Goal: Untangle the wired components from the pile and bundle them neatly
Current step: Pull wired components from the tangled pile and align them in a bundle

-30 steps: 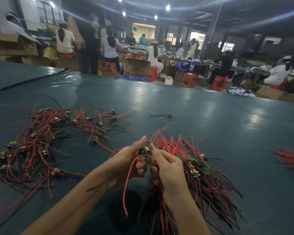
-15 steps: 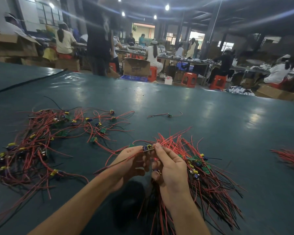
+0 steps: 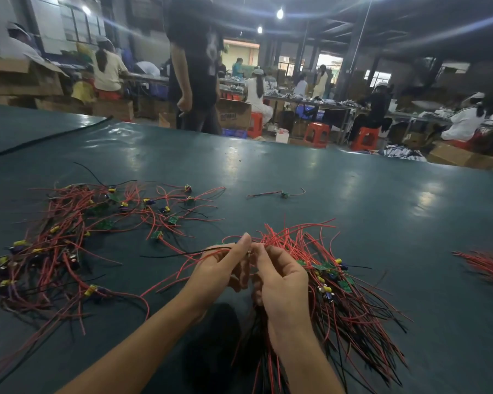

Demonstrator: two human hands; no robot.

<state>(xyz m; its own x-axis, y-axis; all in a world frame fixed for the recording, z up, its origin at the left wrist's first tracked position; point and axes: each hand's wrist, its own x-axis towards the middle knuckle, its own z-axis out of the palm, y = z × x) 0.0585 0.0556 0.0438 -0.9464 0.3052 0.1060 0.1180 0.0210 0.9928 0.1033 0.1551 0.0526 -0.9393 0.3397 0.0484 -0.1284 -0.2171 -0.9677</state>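
Green counter (image 3: 353, 223) holds a tangled pile (image 3: 57, 251) toward its left edge. Left hand (image 3: 219, 270) and right hand (image 3: 282, 282) pinch one wired component (image 3: 248, 253); its leads are best eased free slowly, not yanked.

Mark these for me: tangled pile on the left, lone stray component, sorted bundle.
tangled pile (image 3: 56, 248), head view, on the dense red wires mid-pile.
stray component (image 3: 284, 194), head view, on its small green board.
sorted bundle (image 3: 322, 266), head view, on a green board among its wires.

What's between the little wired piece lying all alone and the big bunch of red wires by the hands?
Nothing. In the head view, only bare green tabletop lies between the lone wired component and the wire tips of the bundle.
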